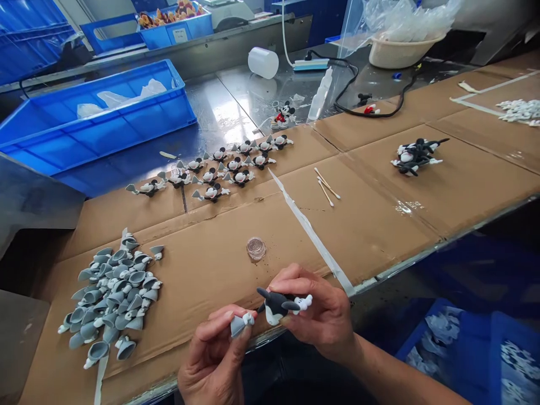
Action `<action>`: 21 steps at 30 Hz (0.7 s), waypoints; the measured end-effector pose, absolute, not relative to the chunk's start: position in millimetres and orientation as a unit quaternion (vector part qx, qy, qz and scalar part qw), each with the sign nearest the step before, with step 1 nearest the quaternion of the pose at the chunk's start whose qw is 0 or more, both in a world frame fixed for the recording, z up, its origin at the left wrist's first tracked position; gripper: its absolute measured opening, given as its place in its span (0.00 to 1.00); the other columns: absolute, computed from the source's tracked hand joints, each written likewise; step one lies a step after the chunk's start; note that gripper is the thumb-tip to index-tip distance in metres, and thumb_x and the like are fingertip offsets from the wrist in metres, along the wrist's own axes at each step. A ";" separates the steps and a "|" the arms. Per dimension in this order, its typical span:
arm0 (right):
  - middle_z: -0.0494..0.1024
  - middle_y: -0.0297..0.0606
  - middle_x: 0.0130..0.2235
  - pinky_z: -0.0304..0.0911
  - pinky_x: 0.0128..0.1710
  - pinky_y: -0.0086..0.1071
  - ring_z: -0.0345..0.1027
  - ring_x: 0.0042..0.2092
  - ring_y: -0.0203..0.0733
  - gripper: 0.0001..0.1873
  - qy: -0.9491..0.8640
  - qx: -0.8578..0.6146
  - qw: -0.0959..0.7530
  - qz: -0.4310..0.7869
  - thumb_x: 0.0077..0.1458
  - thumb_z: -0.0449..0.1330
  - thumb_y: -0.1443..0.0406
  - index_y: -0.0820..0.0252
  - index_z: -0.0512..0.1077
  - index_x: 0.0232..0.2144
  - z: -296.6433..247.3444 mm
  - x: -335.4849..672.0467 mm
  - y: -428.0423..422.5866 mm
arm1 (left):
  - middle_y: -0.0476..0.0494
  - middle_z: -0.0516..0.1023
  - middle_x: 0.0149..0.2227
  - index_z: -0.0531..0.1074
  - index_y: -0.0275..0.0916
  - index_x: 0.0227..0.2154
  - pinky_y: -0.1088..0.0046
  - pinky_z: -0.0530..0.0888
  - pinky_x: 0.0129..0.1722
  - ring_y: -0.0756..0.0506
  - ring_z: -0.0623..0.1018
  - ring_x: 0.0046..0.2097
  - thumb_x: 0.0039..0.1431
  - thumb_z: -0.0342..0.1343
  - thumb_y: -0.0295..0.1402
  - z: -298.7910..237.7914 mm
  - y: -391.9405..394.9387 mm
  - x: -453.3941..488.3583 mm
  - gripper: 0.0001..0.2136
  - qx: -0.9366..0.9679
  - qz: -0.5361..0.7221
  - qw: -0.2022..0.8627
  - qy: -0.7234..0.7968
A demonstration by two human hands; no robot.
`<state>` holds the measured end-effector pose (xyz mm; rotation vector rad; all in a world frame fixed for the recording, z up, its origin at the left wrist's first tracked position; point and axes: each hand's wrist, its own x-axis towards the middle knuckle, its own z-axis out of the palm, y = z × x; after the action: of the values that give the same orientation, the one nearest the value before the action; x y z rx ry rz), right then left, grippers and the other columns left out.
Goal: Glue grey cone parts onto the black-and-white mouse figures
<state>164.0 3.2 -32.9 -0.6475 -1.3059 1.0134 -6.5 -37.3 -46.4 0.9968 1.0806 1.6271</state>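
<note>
A black-and-white toy mouse body [274, 307] was gripped between the thumb and fingers of the right hand [323, 315], over the near edge of a cardboard sheet [202, 281]. Just left of it, the left hand [215, 360] pinched a small grey cone-shaped piece [238, 325] with its fingers partly curled. A small clear jar [256, 248] stood beyond the hands. Farther left lay a heap of grey cone-shaped pieces [112, 298]; rows of mouse figures [219, 171] lay on the far cardboard, with cotton swabs [325, 185] to their right.
</note>
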 end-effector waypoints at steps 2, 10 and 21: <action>0.80 0.40 0.39 0.71 0.39 0.36 0.74 0.39 0.42 0.15 -0.581 -0.286 0.625 0.436 0.61 0.67 0.64 0.53 0.79 0.50 -32.5 163.5 3.0 | 0.48 0.86 0.39 0.81 0.42 0.39 0.76 0.82 0.45 0.48 0.84 0.40 0.54 0.69 0.21 -46.4 -38.2 -1.6 0.12 0.433 0.669 0.422 0.433; 0.80 0.41 0.39 0.73 0.39 0.38 0.75 0.40 0.45 0.16 -0.618 -0.285 0.603 0.415 0.61 0.65 0.66 0.53 0.78 0.52 -31.9 162.8 3.2 | 0.51 0.85 0.41 0.81 0.42 0.41 0.78 0.82 0.45 0.50 0.84 0.41 0.55 0.67 0.19 -40.0 -36.1 6.3 0.13 0.449 0.689 0.395 0.409; 0.80 0.41 0.40 0.73 0.40 0.37 0.75 0.41 0.44 0.20 -0.623 -0.284 0.598 0.416 0.58 0.66 0.71 0.53 0.77 0.52 -31.5 161.8 2.2 | 0.50 0.85 0.41 0.80 0.42 0.41 0.77 0.82 0.44 0.50 0.84 0.41 0.55 0.66 0.18 -37.9 -36.7 6.2 0.14 0.450 0.689 0.399 0.404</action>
<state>161.8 2.2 -31.5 -0.6580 -1.4464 0.9646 6.2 -36.7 -37.9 1.1396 1.0238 1.7437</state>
